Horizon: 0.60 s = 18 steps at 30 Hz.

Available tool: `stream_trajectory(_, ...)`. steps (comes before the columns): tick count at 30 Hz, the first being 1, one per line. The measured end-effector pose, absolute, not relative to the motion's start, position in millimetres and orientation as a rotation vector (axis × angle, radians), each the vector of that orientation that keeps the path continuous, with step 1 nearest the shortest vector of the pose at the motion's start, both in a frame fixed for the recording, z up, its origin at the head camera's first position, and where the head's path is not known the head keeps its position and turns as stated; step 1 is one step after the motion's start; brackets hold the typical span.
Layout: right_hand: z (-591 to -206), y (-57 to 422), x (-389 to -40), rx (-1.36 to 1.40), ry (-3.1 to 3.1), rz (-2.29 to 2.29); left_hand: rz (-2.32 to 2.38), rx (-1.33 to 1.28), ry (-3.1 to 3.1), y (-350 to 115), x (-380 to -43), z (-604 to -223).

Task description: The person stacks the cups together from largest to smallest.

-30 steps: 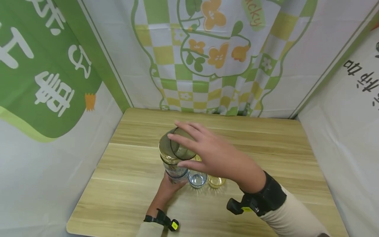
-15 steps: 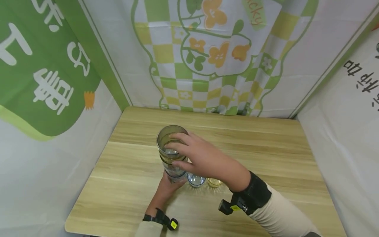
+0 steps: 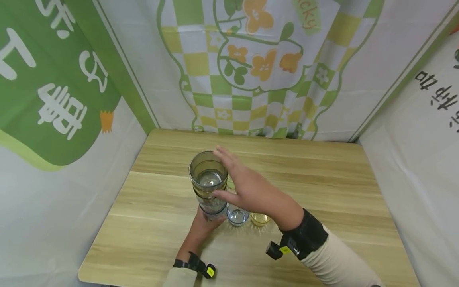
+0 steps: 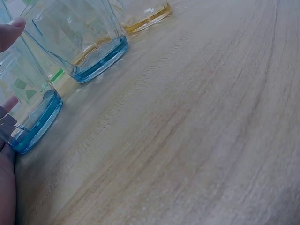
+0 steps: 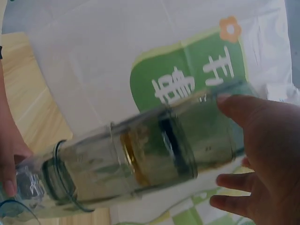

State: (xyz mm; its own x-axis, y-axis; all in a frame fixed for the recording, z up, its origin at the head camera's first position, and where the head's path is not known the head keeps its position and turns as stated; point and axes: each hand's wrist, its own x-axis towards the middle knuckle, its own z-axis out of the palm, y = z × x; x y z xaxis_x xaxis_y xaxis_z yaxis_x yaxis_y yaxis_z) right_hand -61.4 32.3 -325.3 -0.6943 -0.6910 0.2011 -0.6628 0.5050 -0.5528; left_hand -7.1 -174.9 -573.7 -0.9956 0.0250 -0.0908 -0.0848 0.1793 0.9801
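Observation:
A tall stack of glass tumblers (image 3: pixel 211 199) stands upright left of the table's middle. On top is a smoky grey tumbler (image 3: pixel 198 164), its mouth facing up. My left hand (image 3: pixel 204 226) grips the lowest, blue-based tumbler (image 4: pixel 35 119), thumb on one side and fingers round the other. Beside the top tumbler is my right hand (image 3: pixel 252 187), fingers extended and spread along its right side. The right thumb (image 5: pixel 236 105) lies against the wall of that tumbler near the rim, while the other fingers (image 5: pixel 234 182) stand apart from it.
Right of the stack stand a blue tumbler (image 3: pixel 238 217) and a yellow tumbler (image 3: pixel 260 219), close together. A yellow-green glass (image 3: pixel 231 183) shows partly behind the right hand. The wooden table (image 3: pixel 150 239) has printed cloth walls on three sides.
The grey tumbler, tilted over the stack in my right hand before, now sits upright on it. My right fingers have moved out from over its mouth to its side. My left hand stays put.

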Motion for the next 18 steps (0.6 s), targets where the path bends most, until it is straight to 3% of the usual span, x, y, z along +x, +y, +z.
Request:
stream_trajectory(4,-341.1,45.1,-68.6,-0.981,2.655,-1.001,1.956,-0.052,2.349,-174.4,-7.8,-572.6)
stream_trajectory(18,-398.6,73.7,-75.4,-0.689,2.684,-1.039,1.836,-0.208,2.377,-177.0,-5.5,-572.8)
